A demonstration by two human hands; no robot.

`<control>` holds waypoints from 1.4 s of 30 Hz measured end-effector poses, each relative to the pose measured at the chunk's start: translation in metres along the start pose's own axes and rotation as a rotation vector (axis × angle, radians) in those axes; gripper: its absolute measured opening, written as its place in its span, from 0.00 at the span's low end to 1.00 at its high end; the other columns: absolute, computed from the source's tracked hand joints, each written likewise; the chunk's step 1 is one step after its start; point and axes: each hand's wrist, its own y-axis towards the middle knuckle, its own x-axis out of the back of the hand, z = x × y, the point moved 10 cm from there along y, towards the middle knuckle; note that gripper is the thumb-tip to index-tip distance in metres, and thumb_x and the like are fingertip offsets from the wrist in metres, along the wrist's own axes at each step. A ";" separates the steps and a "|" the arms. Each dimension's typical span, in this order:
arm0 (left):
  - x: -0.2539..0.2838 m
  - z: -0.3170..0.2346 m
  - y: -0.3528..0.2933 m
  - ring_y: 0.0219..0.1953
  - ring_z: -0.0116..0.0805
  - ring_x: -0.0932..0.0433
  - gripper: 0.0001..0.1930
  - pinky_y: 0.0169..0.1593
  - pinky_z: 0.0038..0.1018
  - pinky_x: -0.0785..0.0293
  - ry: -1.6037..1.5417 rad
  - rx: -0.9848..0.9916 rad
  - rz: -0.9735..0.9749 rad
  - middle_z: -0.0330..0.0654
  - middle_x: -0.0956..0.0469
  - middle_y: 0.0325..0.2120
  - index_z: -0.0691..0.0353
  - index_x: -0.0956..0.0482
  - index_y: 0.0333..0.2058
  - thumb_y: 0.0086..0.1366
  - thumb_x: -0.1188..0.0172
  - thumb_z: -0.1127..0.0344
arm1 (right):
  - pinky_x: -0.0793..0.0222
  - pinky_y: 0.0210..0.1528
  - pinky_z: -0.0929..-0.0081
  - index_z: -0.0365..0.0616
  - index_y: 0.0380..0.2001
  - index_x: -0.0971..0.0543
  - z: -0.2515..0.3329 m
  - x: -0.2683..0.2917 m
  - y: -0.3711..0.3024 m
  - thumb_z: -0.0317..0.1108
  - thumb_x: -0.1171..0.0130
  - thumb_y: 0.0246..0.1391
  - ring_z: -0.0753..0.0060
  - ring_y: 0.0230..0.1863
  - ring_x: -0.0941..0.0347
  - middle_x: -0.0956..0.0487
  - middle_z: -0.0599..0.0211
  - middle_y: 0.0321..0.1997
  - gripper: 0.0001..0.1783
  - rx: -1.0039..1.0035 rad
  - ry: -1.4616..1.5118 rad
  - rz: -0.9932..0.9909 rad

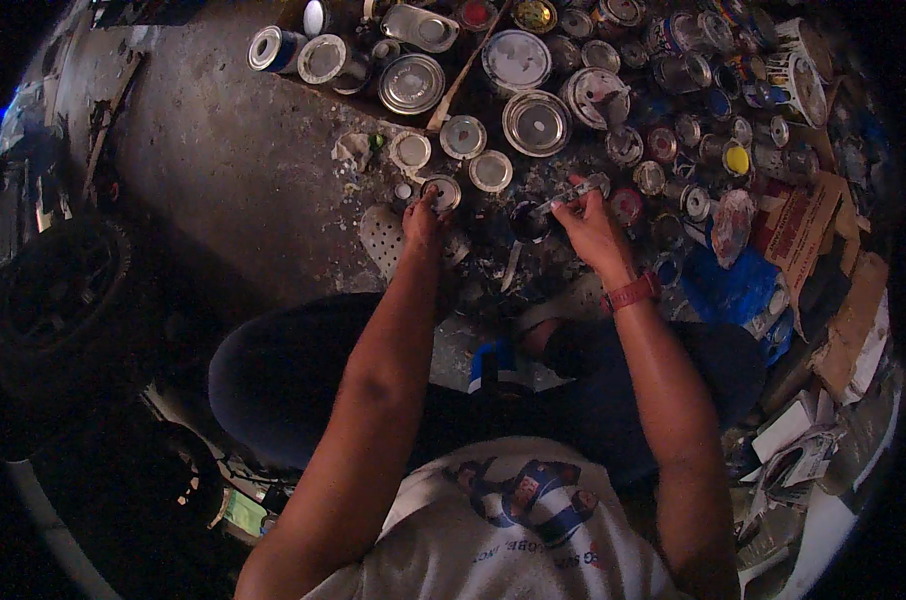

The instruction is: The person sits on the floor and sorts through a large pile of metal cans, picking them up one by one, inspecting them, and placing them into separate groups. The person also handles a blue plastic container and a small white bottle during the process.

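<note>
My left hand (421, 222) is closed at the near edge of a small round paint can (447, 191), with the thumb and fingertips on its rim. Pinched in my right hand (595, 230) is a narrow, pale, flat tool (544, 209); its exact kind is too dim to make out. The tip of this tool reaches over a small can with a dark inside (529, 226). Just below that can, a thin pale stick (512, 265) lies on the stained floor. Two lidded cans, one a silver-lidded can (490, 171), stand beyond my hands.
Paint cans of many sizes crowd the far and right side, among them a wide can (537, 124). Torn cardboard (811, 235) and a blue plastic sheet (725, 285) lie at the right. A tyre (58, 285) stands at the left. A perforated clog (381, 240) is beside my left hand.
</note>
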 end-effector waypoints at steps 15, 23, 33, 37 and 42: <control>-0.009 -0.015 0.010 0.48 0.37 0.21 0.20 0.50 0.32 0.20 0.333 -0.335 0.046 0.42 0.21 0.45 0.59 0.20 0.50 0.63 0.27 0.60 | 0.25 0.54 0.57 0.44 0.57 0.22 0.004 0.000 0.000 0.51 0.36 0.64 0.51 0.50 0.18 0.16 0.55 0.46 0.27 0.006 0.021 0.020; -0.001 -0.007 0.014 0.44 0.40 0.19 0.29 0.42 0.38 0.19 0.215 -0.087 -0.064 0.45 0.20 0.46 0.61 0.27 0.50 0.54 0.19 0.62 | 0.25 0.54 0.55 0.44 0.58 0.23 0.000 -0.002 0.001 0.51 0.36 0.64 0.49 0.50 0.18 0.16 0.53 0.47 0.27 -0.005 0.034 0.026; -0.001 -0.008 0.017 0.36 0.37 0.19 0.20 0.37 0.32 0.22 0.191 -0.169 -0.101 0.41 0.18 0.41 0.61 0.20 0.44 0.58 0.23 0.61 | 0.25 0.54 0.55 0.44 0.58 0.23 -0.002 -0.004 0.002 0.51 0.36 0.64 0.47 0.51 0.19 0.16 0.52 0.48 0.27 -0.002 0.024 0.011; 0.001 -0.007 0.016 0.38 0.37 0.18 0.23 0.38 0.32 0.22 0.315 -0.145 -0.145 0.42 0.18 0.41 0.62 0.21 0.46 0.56 0.22 0.59 | 0.25 0.54 0.55 0.44 0.56 0.22 -0.002 -0.003 0.003 0.50 0.36 0.64 0.49 0.51 0.19 0.16 0.54 0.47 0.26 0.020 0.026 -0.016; -0.004 -0.014 0.006 0.41 0.37 0.19 0.26 0.39 0.33 0.23 0.264 -0.185 -0.121 0.44 0.19 0.41 0.63 0.22 0.49 0.55 0.21 0.59 | 0.24 0.52 0.53 0.44 0.50 0.18 0.014 0.004 -0.002 0.50 0.39 0.67 0.46 0.48 0.18 0.14 0.54 0.45 0.21 0.090 0.017 -0.045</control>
